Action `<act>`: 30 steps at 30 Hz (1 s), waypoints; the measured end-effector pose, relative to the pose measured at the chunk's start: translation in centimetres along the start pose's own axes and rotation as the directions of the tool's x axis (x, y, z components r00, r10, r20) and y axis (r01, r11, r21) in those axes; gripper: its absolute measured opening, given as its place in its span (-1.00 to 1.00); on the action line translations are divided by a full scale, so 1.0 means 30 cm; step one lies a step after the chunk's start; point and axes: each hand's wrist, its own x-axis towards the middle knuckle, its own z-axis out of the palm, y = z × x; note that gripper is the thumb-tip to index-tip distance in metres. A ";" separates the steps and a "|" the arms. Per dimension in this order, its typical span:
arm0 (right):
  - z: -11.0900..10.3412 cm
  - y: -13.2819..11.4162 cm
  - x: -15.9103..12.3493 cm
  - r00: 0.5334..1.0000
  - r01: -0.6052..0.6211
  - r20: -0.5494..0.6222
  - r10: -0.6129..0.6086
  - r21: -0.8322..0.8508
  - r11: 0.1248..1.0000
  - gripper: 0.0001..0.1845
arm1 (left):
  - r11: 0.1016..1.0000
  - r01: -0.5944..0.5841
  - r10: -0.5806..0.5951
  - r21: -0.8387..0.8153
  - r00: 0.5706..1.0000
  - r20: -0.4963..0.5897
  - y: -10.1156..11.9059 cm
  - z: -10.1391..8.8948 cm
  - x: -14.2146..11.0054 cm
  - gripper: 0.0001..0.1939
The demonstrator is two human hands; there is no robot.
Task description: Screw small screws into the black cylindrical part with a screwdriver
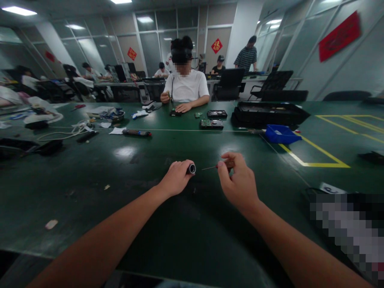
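Observation:
My left hand (174,179) is closed around a short dark tube (191,169). The tube's open, silver-rimmed end faces right, and most of its body is hidden inside the fingers. Between the thumb and fingers of my right hand (240,181) is a small screwdriver (209,167) with a thin metal shaft and a reddish-brown handle. Its shaft points left at the tube's opening, with a small gap between them. Both hands are above the dark green tabletop (168,248).
Across the table a person (186,88) in a white shirt handles a small part. Hard drives (211,124), a black tray (267,114) and a blue bin (282,134) lie at the far right. An electric screwdriver (137,133) and cables (64,134) lie on the left.

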 end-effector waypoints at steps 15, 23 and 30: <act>0.074 -0.156 -0.141 0.617 0.555 0.612 -0.495 0.107 0.825 -0.63 | 0.948 0.144 -0.223 -0.283 0.935 -0.274 -0.052 -0.003 0.009 -0.81; 0.173 -0.111 -0.153 0.551 0.534 0.743 -0.380 0.036 0.845 -0.49 | 0.935 0.159 -0.247 -0.318 0.934 -0.259 -0.077 -0.011 0.024 -0.81; 0.175 -0.121 -0.147 0.579 0.541 0.716 -0.390 0.020 0.841 -0.56 | 0.930 0.136 -0.251 -0.341 0.913 -0.321 -0.077 -0.014 0.024 -0.81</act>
